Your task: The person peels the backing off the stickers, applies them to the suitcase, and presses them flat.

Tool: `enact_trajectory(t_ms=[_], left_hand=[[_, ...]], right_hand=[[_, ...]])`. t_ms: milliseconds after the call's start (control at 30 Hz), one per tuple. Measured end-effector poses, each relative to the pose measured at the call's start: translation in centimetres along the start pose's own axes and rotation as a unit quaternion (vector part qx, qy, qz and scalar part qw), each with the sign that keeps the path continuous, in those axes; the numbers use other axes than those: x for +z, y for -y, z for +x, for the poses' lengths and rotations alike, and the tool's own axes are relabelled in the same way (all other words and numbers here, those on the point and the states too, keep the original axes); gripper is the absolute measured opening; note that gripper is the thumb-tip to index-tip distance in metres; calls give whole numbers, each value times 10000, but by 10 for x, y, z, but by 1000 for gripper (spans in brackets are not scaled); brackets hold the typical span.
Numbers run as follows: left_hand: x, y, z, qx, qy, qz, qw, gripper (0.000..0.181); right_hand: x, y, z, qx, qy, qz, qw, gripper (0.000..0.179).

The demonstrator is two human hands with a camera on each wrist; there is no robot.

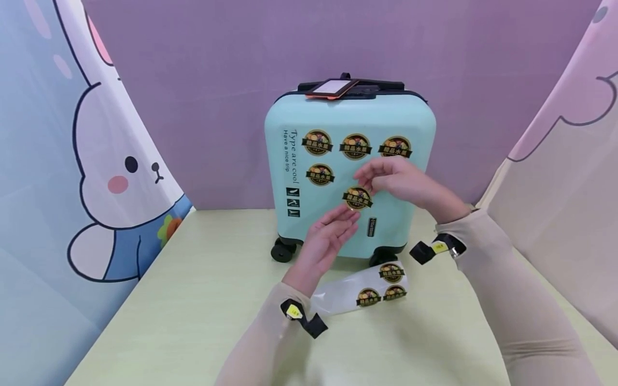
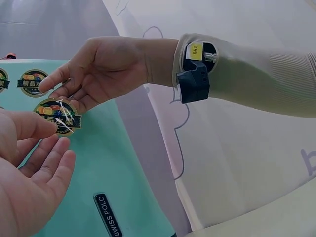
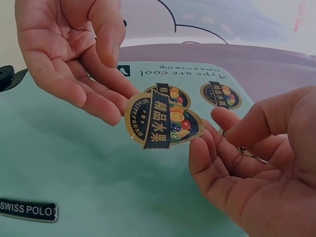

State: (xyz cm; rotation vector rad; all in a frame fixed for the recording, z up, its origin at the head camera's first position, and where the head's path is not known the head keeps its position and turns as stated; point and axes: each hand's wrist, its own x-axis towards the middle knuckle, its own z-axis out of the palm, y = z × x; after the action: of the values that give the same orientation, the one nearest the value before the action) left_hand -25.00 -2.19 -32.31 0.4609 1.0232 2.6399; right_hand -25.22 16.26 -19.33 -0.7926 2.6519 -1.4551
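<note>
A round black-and-gold fruit sticker (image 1: 357, 198) hangs between the hands in front of a mint-green suitcase (image 1: 401, 214). My right hand (image 1: 403, 182) holds it by its edge with curled fingertips, as the right wrist view shows. From below and the left, my left hand (image 1: 328, 238) reaches up with loosely bent fingers. Its fingertips lie right at the sticker's opposite edge, and the thumb stands off from it in the right wrist view. Matching stickers, among them one at the upper left (image 1: 317, 142), are stuck on the suitcase: a top row of three and another beneath.
A white backing sheet (image 1: 338, 295) with three stickers lies on the pale table (image 1: 217, 321) before the suitcase's black wheels (image 1: 282, 251). A dark tablet-like device (image 1: 333, 87) rests on top of the suitcase by its handle. Printed cloth hangs on both sides.
</note>
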Motion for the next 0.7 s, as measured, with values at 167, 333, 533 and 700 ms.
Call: enact_trajectory(t_ms=[167, 333, 533, 700], left_hand=[[2, -2, 4, 37, -33, -33, 10000, 40], [4, -3, 8, 35, -77, -127, 9999, 41], [5, -5, 12, 31, -32, -186, 9998, 41], [6, -6, 14, 19, -75, -232, 9997, 40]], right_hand=[[-2, 2, 3, -80, -45, -19, 10000, 31], [-2, 6, 3, -101, -103, -29, 9999, 30], [-1, 10, 4, -137, -244, -97, 9996, 28], [1, 13, 3, -139, -331, -265, 9990, 26]])
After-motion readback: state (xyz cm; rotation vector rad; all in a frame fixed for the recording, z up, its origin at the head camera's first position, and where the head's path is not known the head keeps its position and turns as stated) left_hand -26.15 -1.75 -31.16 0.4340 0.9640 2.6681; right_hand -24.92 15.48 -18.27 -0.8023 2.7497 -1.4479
